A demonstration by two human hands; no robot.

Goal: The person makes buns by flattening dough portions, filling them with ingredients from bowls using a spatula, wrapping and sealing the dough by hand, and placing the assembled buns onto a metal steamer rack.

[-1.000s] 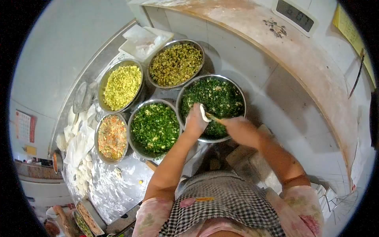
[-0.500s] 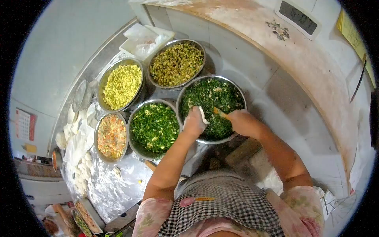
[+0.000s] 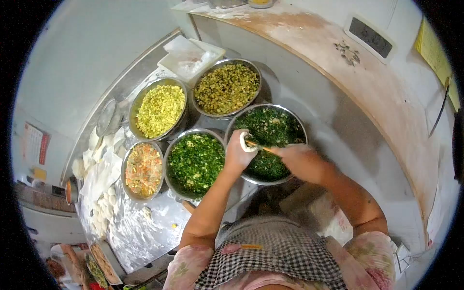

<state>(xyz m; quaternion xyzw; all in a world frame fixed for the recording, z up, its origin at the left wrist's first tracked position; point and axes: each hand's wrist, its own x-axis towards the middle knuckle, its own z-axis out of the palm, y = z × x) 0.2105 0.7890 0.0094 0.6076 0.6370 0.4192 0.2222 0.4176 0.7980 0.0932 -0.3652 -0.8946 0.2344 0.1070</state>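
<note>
- Viewing from the head camera, the left hand holds a dough wrapper, fingers curled around it; its white edge faces the right fingers.
- The right hand, slightly blurred, has its fingers closed around a thin stick, whose tip reaches the wrapper's mouth beside the left fingers.
- Beneath both sets of fingers stands a steel bowl of dark green filling; the wrapper is above its near left part.
- Done, as far as shown: the wrapper is in hand and the stick is at its mouth. Amount of filling inside: cannot tell.
- Left: the wrapper's edge is not gathered shut; this piece is judged part-way.
- Stock left of the left fingers: bright green filling just beside, carrot-flecked mix farther off. Beyond them: yellow filling and brown-green filling. All appear plentiful.
- Farthest left of the fingers, pale dough pieces lie on the floured table. Whether filled or plain: cannot tell.
</note>
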